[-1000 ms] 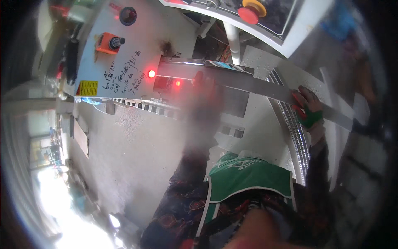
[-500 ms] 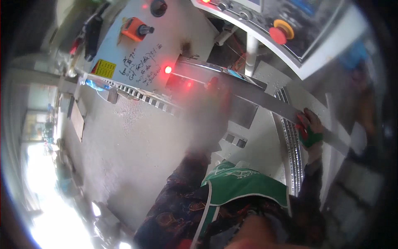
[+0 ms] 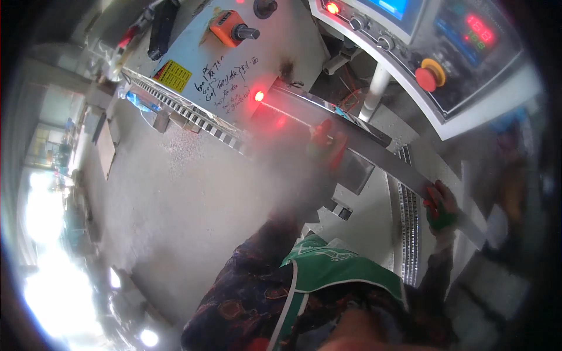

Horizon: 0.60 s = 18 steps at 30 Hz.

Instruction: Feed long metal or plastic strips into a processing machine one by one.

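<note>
A long, narrow grey board [image 3: 389,167] slopes from the machine beside a red light down to the right. My right hand [image 3: 441,207], in a green and red glove, is closed round the board near its outer end. My left hand [image 3: 328,146] is at the board's near edge, closer to the machine. Its red glove fingers show only in part through a hazy patch in the picture, so their grip is unclear. A dark flat block [image 3: 357,172] sits under the board, beside my left hand.
The machine's pale housing [image 3: 234,64] bears an orange counter with a knob [image 3: 231,29]. A control panel [image 3: 456,64] with a red mushroom button [image 3: 430,74] overhangs at upper right. Ridged tracks [image 3: 408,222] curve below the board. Pale floor [image 3: 158,205] lies left.
The view has shifted, bringing more of the control panel in. Relative to the machine, the board and my right hand have moved inward, to the left. My left hand stays by the board.
</note>
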### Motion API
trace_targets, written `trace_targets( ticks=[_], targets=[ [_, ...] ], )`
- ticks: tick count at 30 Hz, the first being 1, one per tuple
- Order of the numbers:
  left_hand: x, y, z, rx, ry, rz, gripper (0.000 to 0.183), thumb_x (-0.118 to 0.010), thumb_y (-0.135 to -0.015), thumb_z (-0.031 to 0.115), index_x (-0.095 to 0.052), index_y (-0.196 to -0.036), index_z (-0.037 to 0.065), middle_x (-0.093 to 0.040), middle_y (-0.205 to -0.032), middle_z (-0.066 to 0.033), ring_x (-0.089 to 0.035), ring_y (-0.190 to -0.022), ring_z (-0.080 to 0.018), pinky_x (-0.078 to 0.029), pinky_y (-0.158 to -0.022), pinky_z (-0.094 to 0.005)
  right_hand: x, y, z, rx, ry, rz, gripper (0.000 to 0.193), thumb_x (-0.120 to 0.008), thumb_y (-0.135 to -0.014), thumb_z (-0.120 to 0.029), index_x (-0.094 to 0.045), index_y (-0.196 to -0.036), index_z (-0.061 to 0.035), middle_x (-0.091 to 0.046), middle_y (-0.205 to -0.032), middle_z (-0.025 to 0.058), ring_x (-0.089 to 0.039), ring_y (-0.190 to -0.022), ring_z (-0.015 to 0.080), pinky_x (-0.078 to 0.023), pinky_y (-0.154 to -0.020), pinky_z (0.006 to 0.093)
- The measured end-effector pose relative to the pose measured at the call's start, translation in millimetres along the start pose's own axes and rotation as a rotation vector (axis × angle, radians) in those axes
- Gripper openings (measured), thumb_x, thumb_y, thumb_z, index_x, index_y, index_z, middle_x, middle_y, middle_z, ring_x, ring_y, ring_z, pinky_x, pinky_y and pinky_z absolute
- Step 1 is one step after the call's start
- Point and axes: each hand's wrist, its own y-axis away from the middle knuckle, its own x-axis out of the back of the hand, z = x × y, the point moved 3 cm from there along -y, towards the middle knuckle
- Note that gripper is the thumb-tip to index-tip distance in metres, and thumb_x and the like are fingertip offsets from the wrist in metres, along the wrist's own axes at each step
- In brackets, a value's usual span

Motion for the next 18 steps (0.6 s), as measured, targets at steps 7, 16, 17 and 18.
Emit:
trace_targets(
  ticks=[7,16,17,18],
  targets=[
    [-99.0,-33.1,25.6,-0.107,-0.259,0.089,0.05,-0.071,-0.093,-0.002,-0.052,-0.139,-0.001,-0.054,-0.102,-0.004,-0.06,-0.082,-0.0123,-0.053,-0.069,-0.0297,17.0,12.0,6.6,-0.156,-0.269,-0.029,0.043,-0.067,-0.093,-0.02,-0.061,-0.136,-0.0167,-0.062,-0.133,0.0204,-0.062,-0.115,0.0429,-0.054,-0.093,0.0518],
    [-91.7,-47.3,6.6,0.069,0.032,-0.021,0.052,-0.074,-0.096,0.025,-0.055,-0.137,0.0,-0.059,-0.104,-0.0082,-0.059,-0.083,-0.0125,-0.053,-0.072,-0.0278,27.9,1.8,0.2,0.056,0.035,-0.008,0.047,-0.07,-0.089,-0.013,-0.06,-0.135,-0.0171,-0.06,-0.135,0.0183,-0.061,-0.119,0.0429,-0.054,-0.094,0.0532],
    [-96.3,-43.2,32.1,0.157,0.022,-0.051,0.048,-0.072,-0.098,0.024,-0.055,-0.138,0.002,-0.06,-0.102,-0.0087,-0.062,-0.086,-0.0139,-0.055,-0.074,-0.0292,25.1,1.3,-1.7,0.097,0.007,0.05,0.046,-0.071,-0.088,-0.014,-0.06,-0.133,-0.0169,-0.059,-0.136,0.0178,-0.061,-0.119,0.0428,-0.054,-0.095,0.0539],
    [-90.4,-44.3,26.4,0.156,0.019,-0.05,0.048,-0.072,-0.098,0.024,-0.055,-0.138,0.002,-0.06,-0.102,-0.0087,-0.062,-0.086,-0.0139,-0.055,-0.074,-0.0292,21.1,1.2,-2.1,0.098,0.004,0.05,0.046,-0.071,-0.088,-0.014,-0.06,-0.133,-0.0169,-0.059,-0.136,0.0178,-0.061,-0.119,0.0428,-0.054,-0.095,0.0539]
  ],
)
